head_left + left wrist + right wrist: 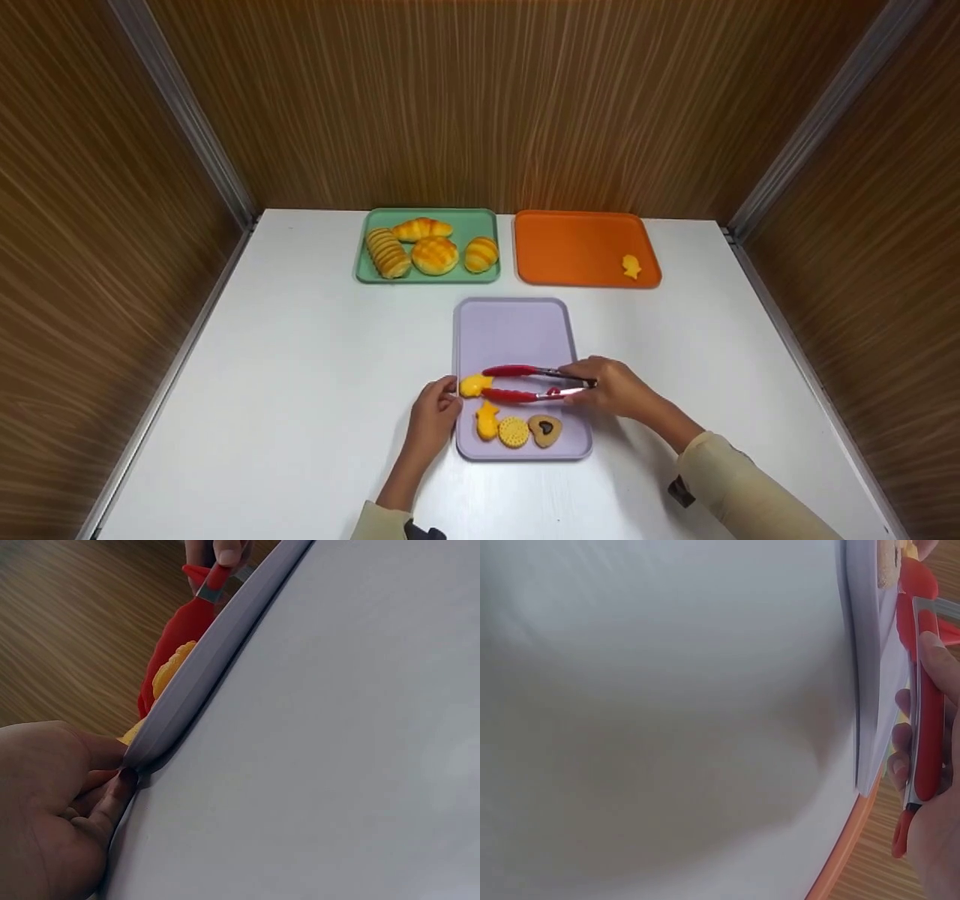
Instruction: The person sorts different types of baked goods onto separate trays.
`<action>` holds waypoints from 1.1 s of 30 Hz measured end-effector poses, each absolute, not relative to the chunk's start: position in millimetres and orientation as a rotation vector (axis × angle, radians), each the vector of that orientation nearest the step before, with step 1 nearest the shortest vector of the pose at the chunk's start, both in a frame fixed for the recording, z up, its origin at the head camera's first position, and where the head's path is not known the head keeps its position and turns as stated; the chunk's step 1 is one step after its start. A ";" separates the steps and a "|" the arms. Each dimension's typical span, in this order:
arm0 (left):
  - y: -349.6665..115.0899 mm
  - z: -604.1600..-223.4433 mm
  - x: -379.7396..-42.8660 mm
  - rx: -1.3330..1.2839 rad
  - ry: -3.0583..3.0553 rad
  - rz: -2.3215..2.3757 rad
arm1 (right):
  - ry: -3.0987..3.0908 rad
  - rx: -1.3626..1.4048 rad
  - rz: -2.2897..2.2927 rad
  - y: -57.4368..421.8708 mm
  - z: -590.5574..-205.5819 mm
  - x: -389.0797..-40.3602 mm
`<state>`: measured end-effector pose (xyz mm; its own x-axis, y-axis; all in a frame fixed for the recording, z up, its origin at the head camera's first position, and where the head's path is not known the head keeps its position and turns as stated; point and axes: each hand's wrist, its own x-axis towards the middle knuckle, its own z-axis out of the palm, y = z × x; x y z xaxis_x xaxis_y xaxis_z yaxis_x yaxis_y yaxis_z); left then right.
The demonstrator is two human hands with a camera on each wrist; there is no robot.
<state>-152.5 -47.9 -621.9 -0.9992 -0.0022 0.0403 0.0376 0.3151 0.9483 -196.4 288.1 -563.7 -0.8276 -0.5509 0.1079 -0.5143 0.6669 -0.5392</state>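
Note:
My left hand [433,420] pinches the left rim of the lavender tray [517,330], thumb and fingers meeting at its edge in the left wrist view. In my right hand [616,386] I hold red-tipped metal tongs [512,395] by their handles, low over the tray. Their tips stand apart beside a yellow fish-shaped cookie [472,386] near the left rim; whether they touch it I cannot tell. Along the tray's near end lie another yellow fish-shaped cookie [487,424], a round dotted cookie [514,433] and a heart-shaped cookie [537,433] with a dark centre.
Behind stands a green tray [450,279] bearing several breads, among them a croissant [422,229] and a round bun [435,256]. To its right, an orange tray [574,247] carries one yellow fish-shaped cookie [631,266]. Wood-grain panels [480,105] enclose the white table [322,360].

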 end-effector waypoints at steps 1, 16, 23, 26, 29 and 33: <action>-47.9 -621.5 -152.7 -0.028 -2.526 -1.822 | 2.810 -0.911 -0.878 288.1 -564.0 -196.4; -47.1 -621.6 -152.4 -0.050 -2.497 -1.810 | 2.774 -0.805 -0.970 295.5 -563.7 -191.2; -48.8 -622.5 -151.0 -0.060 -2.491 -1.804 | 2.789 -0.817 -0.936 293.5 -564.9 -192.2; -48.6 -622.0 -149.9 -0.063 -2.484 -1.810 | 2.801 -0.887 -0.923 291.7 -566.2 -193.1; -48.2 -621.3 -149.9 -0.058 -2.484 -1.816 | 2.795 -0.920 -0.925 289.5 -567.0 -194.2; -47.9 -620.8 -152.0 -0.073 -2.470 -1.822 | 2.791 -0.916 -0.934 287.7 -566.5 -195.5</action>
<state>-152.0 -47.9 -620.8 -0.9963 -0.0042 0.0858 0.0808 0.2957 0.9519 -195.5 287.7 -566.5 -0.8216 -0.5559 0.1262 -0.5199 0.6401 -0.5657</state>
